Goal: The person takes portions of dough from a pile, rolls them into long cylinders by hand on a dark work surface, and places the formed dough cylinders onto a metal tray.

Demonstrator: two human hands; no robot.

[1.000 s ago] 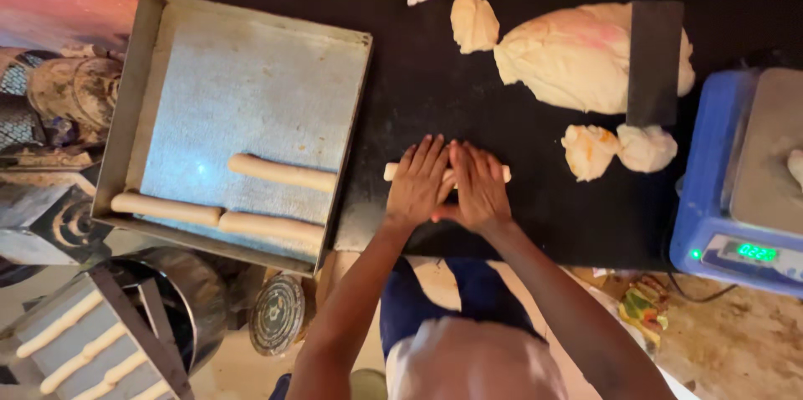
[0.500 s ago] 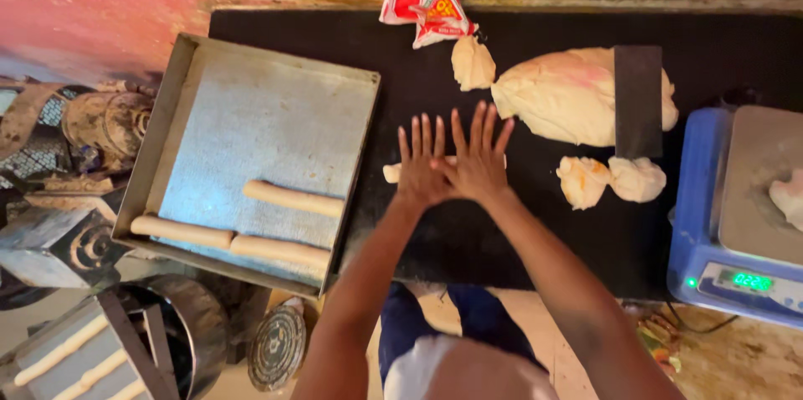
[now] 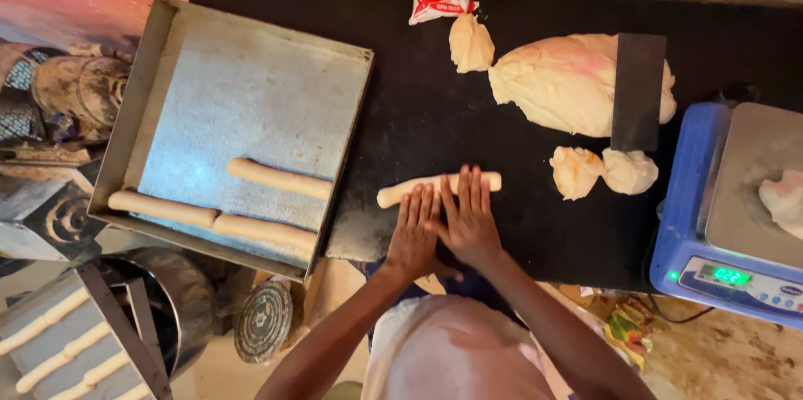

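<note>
Your dough roll [image 3: 439,188] is a pale, smooth, thin log lying crosswise on the black board [image 3: 435,107], just right of the metal tray [image 3: 251,82]. Your left hand [image 3: 412,237] and right hand [image 3: 468,220] lie flat side by side, fingers straight and spread, fingertips on the roll.

You have one view only, from the camera on your head, looking almost straight down. It takes in the black table [image 3: 435,99] from wall to near edge, the metal tray [image 3: 251,99] at left, the blue scale [image 3: 694,224] at right, your forearms and lap at the bottom.
</note>
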